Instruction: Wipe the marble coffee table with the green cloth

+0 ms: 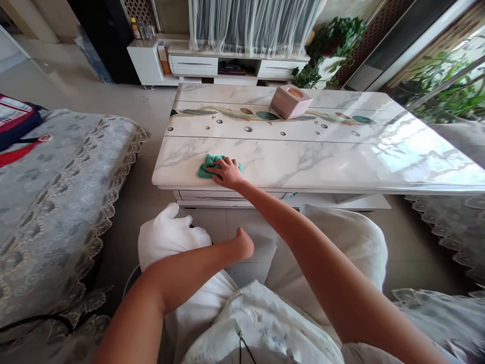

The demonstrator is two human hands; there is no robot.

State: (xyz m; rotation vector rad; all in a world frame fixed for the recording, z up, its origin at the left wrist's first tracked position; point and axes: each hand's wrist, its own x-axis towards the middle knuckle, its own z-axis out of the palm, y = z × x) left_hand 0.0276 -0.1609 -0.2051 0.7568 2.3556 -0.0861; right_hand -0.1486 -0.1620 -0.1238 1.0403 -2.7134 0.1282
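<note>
On the near left part of the marble-patterned table [299, 162], my right hand [228, 173] presses down on a crumpled green cloth [206, 167], its fingers curved over it. Cloth shows on both sides of the hand. My left hand [244, 243] hangs bent downward between my knees, below the table's front edge. Its fingers are hidden behind the wrist, and I see nothing held there. A pink tissue box [290, 103] stands farther back on the tabletop, beyond my right hand.
A lace-edged sofa cover [71, 172] lies to the left, with a red and blue bag [17, 124] on it. Table drawers [227, 197] sit beneath the top's front edge. At the back stands a white TV cabinet [194, 65] beside a leafy plant [337, 38].
</note>
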